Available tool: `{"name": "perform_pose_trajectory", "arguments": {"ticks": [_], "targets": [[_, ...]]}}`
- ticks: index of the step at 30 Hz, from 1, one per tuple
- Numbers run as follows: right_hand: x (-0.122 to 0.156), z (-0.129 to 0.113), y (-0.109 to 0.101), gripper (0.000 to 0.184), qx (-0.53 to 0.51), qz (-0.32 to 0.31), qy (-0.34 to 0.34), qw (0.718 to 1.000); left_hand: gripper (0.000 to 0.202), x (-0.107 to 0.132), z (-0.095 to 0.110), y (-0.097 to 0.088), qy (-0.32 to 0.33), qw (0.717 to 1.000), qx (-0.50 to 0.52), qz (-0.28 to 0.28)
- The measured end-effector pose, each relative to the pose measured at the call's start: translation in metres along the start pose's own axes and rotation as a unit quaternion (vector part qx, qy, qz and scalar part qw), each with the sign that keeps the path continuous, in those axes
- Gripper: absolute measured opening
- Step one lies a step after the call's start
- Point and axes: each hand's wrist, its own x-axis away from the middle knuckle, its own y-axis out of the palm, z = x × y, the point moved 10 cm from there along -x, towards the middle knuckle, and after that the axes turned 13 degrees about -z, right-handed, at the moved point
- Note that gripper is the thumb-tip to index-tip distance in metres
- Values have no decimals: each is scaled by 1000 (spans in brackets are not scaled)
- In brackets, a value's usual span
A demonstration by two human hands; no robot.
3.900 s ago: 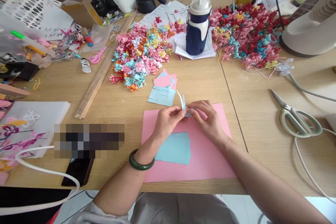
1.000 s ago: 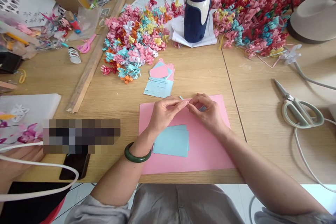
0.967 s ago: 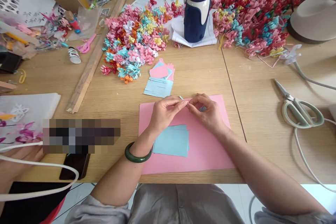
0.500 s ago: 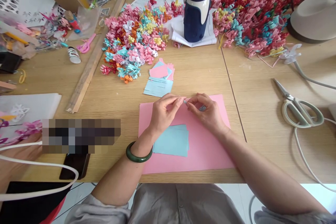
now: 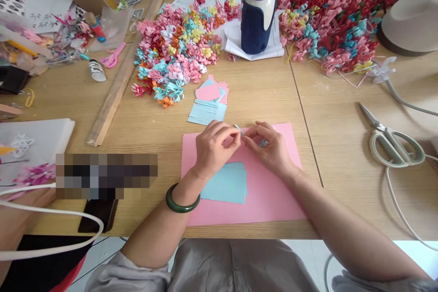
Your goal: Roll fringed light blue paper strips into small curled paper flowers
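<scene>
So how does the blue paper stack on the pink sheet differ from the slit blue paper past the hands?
The blue paper stack shows a plain top; the slit blue paper has cuts running across it. The stack lies on the pink sheet, while the slit paper lies on the bare table. The left hand partly covers the stack from view, but not the slit paper. Both are light blue and lie flat.

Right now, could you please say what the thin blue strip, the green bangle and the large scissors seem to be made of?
The thin blue strip: probably matte paper, being slender and unglossy. The green bangle: polished stone, glass or plastic, by its highlights. The large scissors: metal blades with grey sheen; pale, smooth handles, likely plastic.
</scene>
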Motion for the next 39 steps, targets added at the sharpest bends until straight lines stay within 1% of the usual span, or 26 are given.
{"name": "perform_pose_trajectory", "arguments": {"ticks": [2,3,4,6,7,9,11,13,15,18,20,21,26,29,32,36,38,39], "targets": [[0,0,2,18,-4,-8,-3,1000,12,0,5,0,13,999,-35,2],[0,1,2,18,-5,-8,2,1000,12,0,4,0,10,999,-33,0],[0,2,1,17,-5,-7,9,1000,12,1,1,-1,-3,1000,-13,-1],[0,5,-2,16,0,0,24,1000,16,1,-14,0,-53,995,81,-2],[0,5,-3,16,2,3,30,1000,19,2,-23,2,-87,985,148,-4],[0,5,-4,16,5,5,36,999,27,6,-40,12,-154,947,281,-20],[0,4,-5,16,8,3,36,999,33,8,-47,25,-191,907,371,-54],[0,3,-5,14,8,2,34,999,34,7,-45,34,-194,886,410,-91],[0,3,-5,12,7,0,34,999,33,6,-41,39,-186,877,427,-120],[0,4,-5,10,5,0,34,999,30,6,-38,42,-181,869,439,-139],[-1,4,-6,10,6,3,30,1000,27,6,-37,41,-175,876,430,-134],[-1,3,-6,10,8,4,27,1000,26,6,-37,39,-170,884,416,-128],[-1,-1,-4,10,31,3,8,999,17,3,-29,25,-112,949,280,-90],[0,-1,-3,7,27,3,5,1000,15,1,-21,17,-66,976,197,-66],[1,-2,0,7,29,-4,3,1000,14,2,-14,13,-33,990,132,-47],[1,-2,4,8,33,-14,12,999,15,3,-9,14,-27,997,54,-49],[1,-1,2,7,30,-9,22,999,16,3,-9,15,-33,996,65,-53],[1,-1,0,7,31,-6,27,999,16,3,-12,15,-43,993,97,-55]]}}
